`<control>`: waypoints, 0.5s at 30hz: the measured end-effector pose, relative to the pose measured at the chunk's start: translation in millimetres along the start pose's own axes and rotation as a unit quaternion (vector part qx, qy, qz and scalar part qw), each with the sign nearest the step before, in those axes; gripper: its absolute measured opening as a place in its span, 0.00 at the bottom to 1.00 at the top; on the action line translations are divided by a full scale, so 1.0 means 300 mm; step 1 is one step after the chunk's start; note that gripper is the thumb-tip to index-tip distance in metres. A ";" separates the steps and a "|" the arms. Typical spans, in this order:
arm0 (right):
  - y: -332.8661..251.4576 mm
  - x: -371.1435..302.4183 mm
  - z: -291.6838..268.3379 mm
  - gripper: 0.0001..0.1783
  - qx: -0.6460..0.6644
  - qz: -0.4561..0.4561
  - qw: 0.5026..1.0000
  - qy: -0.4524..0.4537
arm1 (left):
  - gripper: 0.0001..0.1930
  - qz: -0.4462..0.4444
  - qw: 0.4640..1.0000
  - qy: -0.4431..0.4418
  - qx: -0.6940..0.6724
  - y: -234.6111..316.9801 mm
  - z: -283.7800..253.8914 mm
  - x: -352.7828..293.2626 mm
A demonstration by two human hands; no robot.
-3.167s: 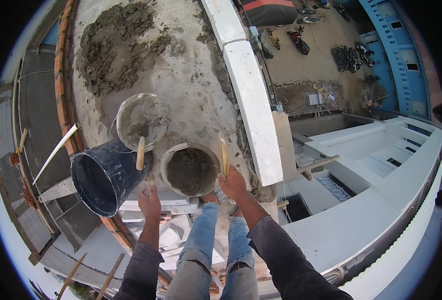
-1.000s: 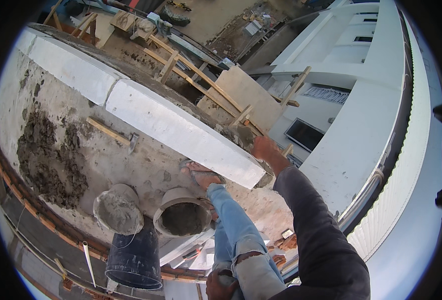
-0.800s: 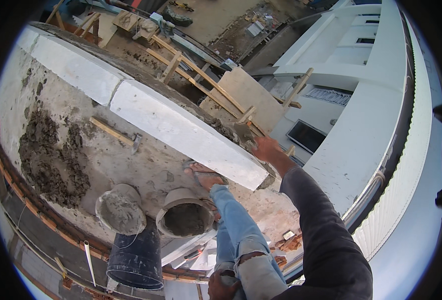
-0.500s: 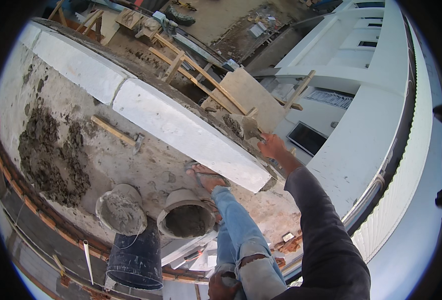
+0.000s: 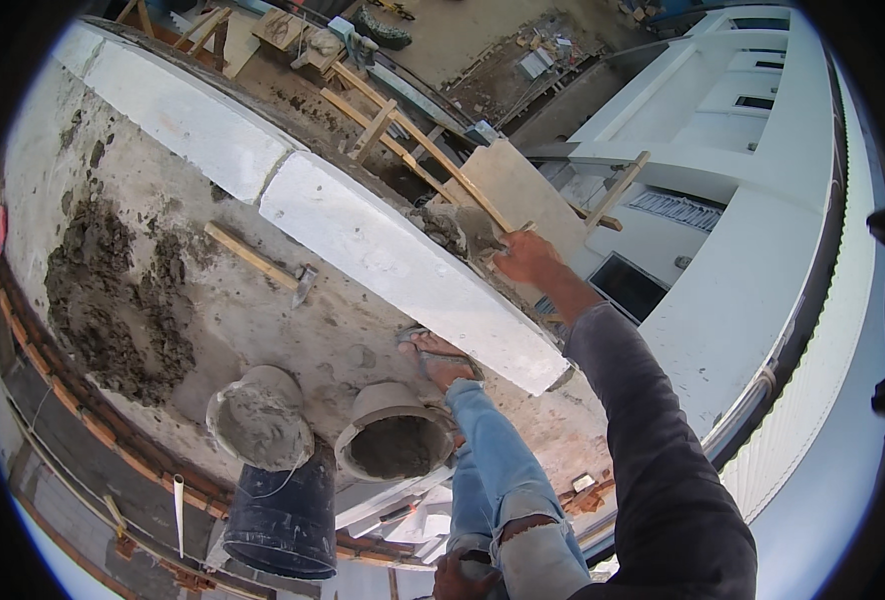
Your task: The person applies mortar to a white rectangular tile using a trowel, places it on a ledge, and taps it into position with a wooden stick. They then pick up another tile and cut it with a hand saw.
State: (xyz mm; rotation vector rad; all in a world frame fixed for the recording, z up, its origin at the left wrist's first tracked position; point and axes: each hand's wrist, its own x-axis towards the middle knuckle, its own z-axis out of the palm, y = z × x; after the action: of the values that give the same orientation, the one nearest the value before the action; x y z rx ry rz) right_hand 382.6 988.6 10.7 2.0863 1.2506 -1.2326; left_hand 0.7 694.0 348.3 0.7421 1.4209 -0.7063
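Note:
My right hand (image 5: 529, 258) is closed around the handle of a trowel (image 5: 484, 240), reaching over the outer side of a long white block (image 5: 403, 255). Grey mortar (image 5: 445, 230) lies along that outer edge, beside the trowel's blade, which is partly hidden by mortar and hand. Down at the lower edge, my left hand (image 5: 463, 577) rests by my bent knee; its fingers are dark and partly cut off. A hammer (image 5: 306, 285) with a wooden handle lies on the concrete on the near side of the block.
Two mortar-caked buckets (image 5: 263, 425) (image 5: 395, 440) stand near my feet, a black bucket (image 5: 281, 515) beside them. A wet mortar heap (image 5: 113, 300) spreads at left. Beyond the block the ledge drops away, with timber braces (image 5: 423, 145) and a board (image 5: 513, 180). A brick edge (image 5: 83, 420) borders the left.
My right hand and the trowel have moved away from me and leftward along the block's outer edge. The whole view has shifted slightly; my left hand stays by the knee.

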 end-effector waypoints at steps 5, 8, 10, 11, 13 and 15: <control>-0.063 0.090 0.002 0.31 0.011 -0.006 1.000 0.011 | 0.42 -0.002 1.000 -0.003 -0.012 -0.012 0.001 0.007; -0.128 0.134 -0.006 0.30 -0.006 0.001 1.000 0.010 | 0.42 0.007 1.000 0.003 -0.022 -0.022 0.003 0.009; -0.141 0.134 -0.015 0.29 -0.007 -0.048 0.998 0.029 | 0.42 0.027 0.999 0.016 -0.042 -0.024 0.000 0.007; -0.139 0.128 -0.021 0.29 -0.016 -0.026 0.999 0.019 | 0.41 0.022 0.999 0.020 -0.035 -0.023 -0.001 0.006; -0.128 0.114 -0.035 0.29 0.005 -0.038 0.999 0.034 | 0.41 0.016 0.999 0.027 -0.022 -0.021 -0.005 0.005; -0.126 0.109 -0.051 0.29 0.046 -0.042 0.997 0.042 | 0.41 0.011 0.999 0.009 -0.029 -0.021 -0.010 0.007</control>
State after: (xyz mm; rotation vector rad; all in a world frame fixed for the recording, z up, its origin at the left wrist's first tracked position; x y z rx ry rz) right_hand 364.4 1034.9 -5.6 2.1926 1.3551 -1.2720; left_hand -6.1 692.5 345.9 0.7196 1.4425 -0.6399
